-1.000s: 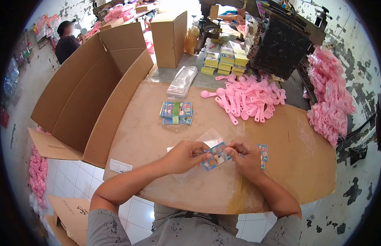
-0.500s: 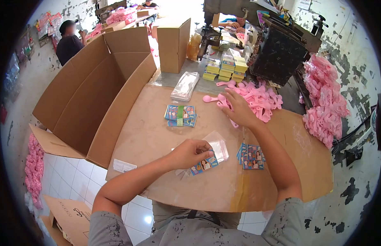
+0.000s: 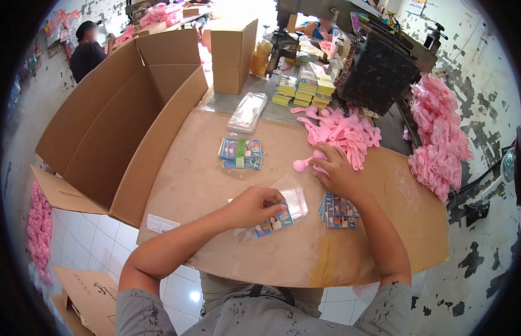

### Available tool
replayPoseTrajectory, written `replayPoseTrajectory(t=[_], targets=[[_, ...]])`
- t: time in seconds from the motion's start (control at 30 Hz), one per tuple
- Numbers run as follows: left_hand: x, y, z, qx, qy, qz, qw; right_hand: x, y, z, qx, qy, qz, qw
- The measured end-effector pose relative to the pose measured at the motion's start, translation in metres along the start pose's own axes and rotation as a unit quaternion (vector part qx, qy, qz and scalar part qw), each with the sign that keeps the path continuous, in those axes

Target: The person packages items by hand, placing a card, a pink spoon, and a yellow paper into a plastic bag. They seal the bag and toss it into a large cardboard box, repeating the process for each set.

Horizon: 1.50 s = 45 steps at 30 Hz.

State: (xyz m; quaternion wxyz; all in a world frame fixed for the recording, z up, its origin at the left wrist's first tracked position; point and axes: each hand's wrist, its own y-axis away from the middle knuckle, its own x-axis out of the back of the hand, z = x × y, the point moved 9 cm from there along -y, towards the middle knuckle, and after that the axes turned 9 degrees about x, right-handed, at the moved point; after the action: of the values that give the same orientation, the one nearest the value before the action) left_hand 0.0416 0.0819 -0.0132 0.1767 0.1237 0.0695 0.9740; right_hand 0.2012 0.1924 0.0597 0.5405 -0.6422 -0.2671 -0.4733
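My left hand (image 3: 254,208) pinches the upper edge of a blue printed card (image 3: 273,223), close over the table. Under and beside that card lie clear plastic bags (image 3: 296,203). My right hand (image 3: 340,175) has its fingers closed around pink plastic spoons (image 3: 301,166); two round bowls show at its fingertips, while the handles are mostly hidden by the hand. Behind it spreads a heap of pink spoons (image 3: 342,131). Several loose blue cards (image 3: 342,213) lie below my right wrist. Farther left sits a bundle of cards (image 3: 250,149) with a green band round it.
A large open cardboard box (image 3: 159,134) stands along the table's left side. At the back are a stack of clear bags (image 3: 248,112), yellow-edged card stacks (image 3: 306,87) and a dark machine (image 3: 378,75). Bagged pink spoons (image 3: 440,140) pile up at right. Other people sit farther back.
My right hand has come toward me from the spoon heap, bringing pink spoons along. My left hand keeps its pinch on the card. The whole view has shifted slightly.
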Motion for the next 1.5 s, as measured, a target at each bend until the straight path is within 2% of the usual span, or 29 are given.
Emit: replayPoseTrajectory(t=[0.2, 0.4, 0.5, 0.6, 0.7, 0.83, 0.9, 1.03, 1.13, 1.23, 1.33, 1.43, 1.5], targets=[[0.001, 0.001, 0.001, 0.013, 0.043, -0.012, 0.999, 0.010, 0.005, -0.003, -0.080, 0.003, -0.038, 0.996], [0.001, 0.001, 0.010, 0.005, 0.119, -0.024, 0.993, 0.070, 0.017, -0.007, -0.153, -0.178, 0.183, 0.955], [0.002, 0.005, 0.019, 0.016, 0.166, -0.021, 0.986, 0.069, 0.034, -0.006, -0.205, -0.412, 0.275, 0.844], [0.004, 0.004, 0.016, 0.011, 0.193, -0.022, 0.981, 0.060, 0.042, -0.022, -0.174, -0.477, 0.215, 0.834], [0.004, 0.005, 0.018, 0.027, 0.223, -0.030, 0.974, 0.050, 0.055, -0.026, -0.111, -0.512, 0.261, 0.811], [0.003, 0.003, 0.013, 0.029, 0.202, -0.026, 0.979, 0.038, 0.069, -0.019, -0.135, -0.522, 0.248, 0.805], [0.003, 0.006, 0.014, 0.054, 0.197, -0.039, 0.978, 0.033, 0.070, -0.024, -0.126, -0.544, 0.240, 0.794], [-0.001, 0.003, 0.008, 0.047, 0.169, -0.052, 0.983, 0.036, 0.065, -0.032, -0.095, -0.550, 0.238, 0.795], [-0.006, 0.002, 0.003, 0.054, 0.144, -0.069, 0.986, 0.027, 0.066, -0.035, -0.103, -0.534, 0.185, 0.819], [-0.013, 0.003, 0.006, 0.051, 0.138, -0.093, 0.985, 0.018, 0.062, -0.049, -0.152, -0.493, 0.186, 0.836], [-0.021, 0.010, 0.015, 0.045, 0.165, -0.119, 0.978, 0.034, 0.031, -0.089, -0.111, -0.355, 0.116, 0.921], [-0.030, 0.019, 0.030, 0.043, 0.186, -0.155, 0.969, 0.019, 0.033, -0.115, -0.124, -0.441, 0.075, 0.886], [-0.034, 0.021, 0.029, 0.046, 0.172, -0.184, 0.967, 0.029, 0.031, -0.105, -0.148, -0.501, 0.144, 0.840]])
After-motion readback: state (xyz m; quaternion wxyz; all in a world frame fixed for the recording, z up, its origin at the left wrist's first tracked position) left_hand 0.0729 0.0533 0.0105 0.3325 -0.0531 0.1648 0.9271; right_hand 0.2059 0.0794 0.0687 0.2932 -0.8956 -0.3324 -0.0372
